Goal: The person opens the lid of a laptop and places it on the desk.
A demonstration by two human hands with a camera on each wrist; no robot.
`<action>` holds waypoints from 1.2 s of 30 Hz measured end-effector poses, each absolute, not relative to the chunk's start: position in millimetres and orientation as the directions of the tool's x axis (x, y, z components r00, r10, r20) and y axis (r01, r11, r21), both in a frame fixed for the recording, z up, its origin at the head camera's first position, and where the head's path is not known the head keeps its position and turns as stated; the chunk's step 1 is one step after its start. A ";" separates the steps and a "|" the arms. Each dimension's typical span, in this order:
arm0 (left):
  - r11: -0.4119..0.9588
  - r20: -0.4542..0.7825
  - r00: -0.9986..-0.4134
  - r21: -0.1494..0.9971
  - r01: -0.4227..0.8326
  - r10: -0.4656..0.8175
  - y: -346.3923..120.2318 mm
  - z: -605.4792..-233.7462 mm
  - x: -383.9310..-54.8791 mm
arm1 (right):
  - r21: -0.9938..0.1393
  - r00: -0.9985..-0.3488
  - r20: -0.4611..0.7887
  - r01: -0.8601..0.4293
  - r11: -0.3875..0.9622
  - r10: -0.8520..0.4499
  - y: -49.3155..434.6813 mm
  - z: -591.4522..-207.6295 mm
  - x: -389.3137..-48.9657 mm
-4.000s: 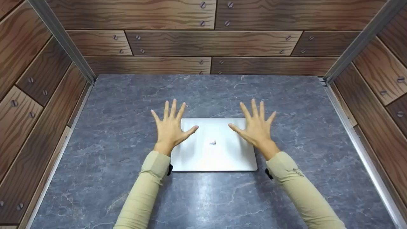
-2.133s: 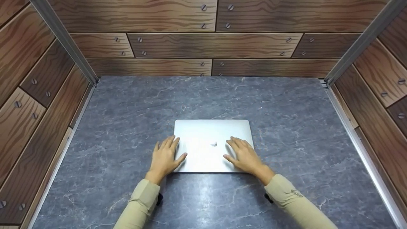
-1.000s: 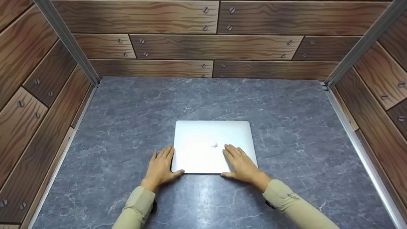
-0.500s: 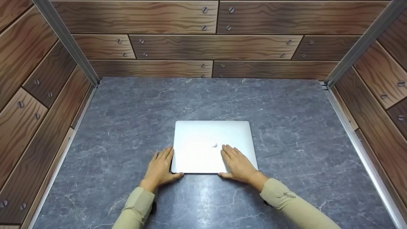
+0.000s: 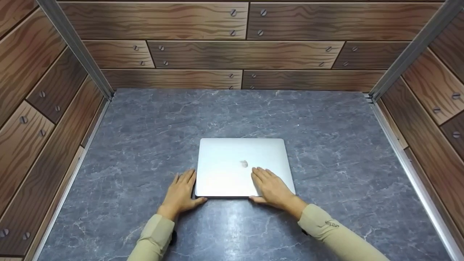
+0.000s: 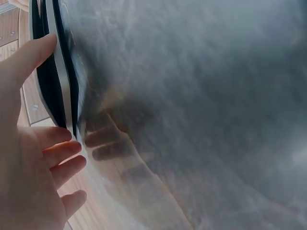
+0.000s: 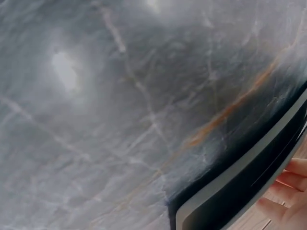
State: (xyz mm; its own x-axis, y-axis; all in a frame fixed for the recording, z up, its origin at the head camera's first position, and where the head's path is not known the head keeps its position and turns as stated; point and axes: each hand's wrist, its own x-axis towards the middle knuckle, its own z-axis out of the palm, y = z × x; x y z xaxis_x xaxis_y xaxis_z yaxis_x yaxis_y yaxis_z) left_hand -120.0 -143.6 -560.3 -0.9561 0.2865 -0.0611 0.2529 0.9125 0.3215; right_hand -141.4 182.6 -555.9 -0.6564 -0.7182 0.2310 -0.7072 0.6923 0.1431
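Observation:
A silver laptop point(image 5: 224, 166) lies on the grey marbled table, its lid slightly raised at the front edge. Dark gaps between lid and base show in both wrist views. My left hand point(image 5: 178, 194) straddles the front left corner: its fingers point(image 6: 64, 172) lie loosely along the side, and its thumb reaches across the gap to the front edge. My right hand point(image 5: 273, 189) holds the lid near the front right, fingers stretched over the top and thumb at the front edge. In the right wrist view only several right fingers point(image 7: 290, 184) show beyond the lid; the thumb is hidden.
Wood-patterned panels point(image 5: 203, 54) enclose the back and both sides, with metal posts point(image 5: 76, 50) at the rear corners. The marbled tabletop point(image 5: 152, 119) extends around the laptop, with a bright reflection in front.
Both hands first hovered wide-spread over the laptop, then came down and back to its front corners. Within the last half second the lid's front edge has lifted slightly.

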 end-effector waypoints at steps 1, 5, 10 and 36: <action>0.912 -0.062 -0.956 0.322 0.252 0.286 -143.8 -560.7 -120.0 | 0.147 -0.647 0.246 -0.711 0.688 -0.722 183.0 -556.0 -141.6; 0.912 -0.056 -0.957 0.322 0.253 0.285 -144.3 -562.4 -120.6 | 0.167 -0.592 0.325 -0.731 0.661 -0.737 184.0 -557.8 -142.6; 0.907 -0.048 -0.957 0.337 0.254 0.286 -144.3 -563.4 -121.5 | 0.189 -0.519 0.426 -0.749 0.634 -0.741 184.1 -561.1 -144.7; 0.868 -0.046 -0.936 0.393 0.303 0.348 -140.8 -561.3 -124.9 | 0.203 -0.355 0.629 -0.784 0.587 -0.692 184.1 -554.9 -148.5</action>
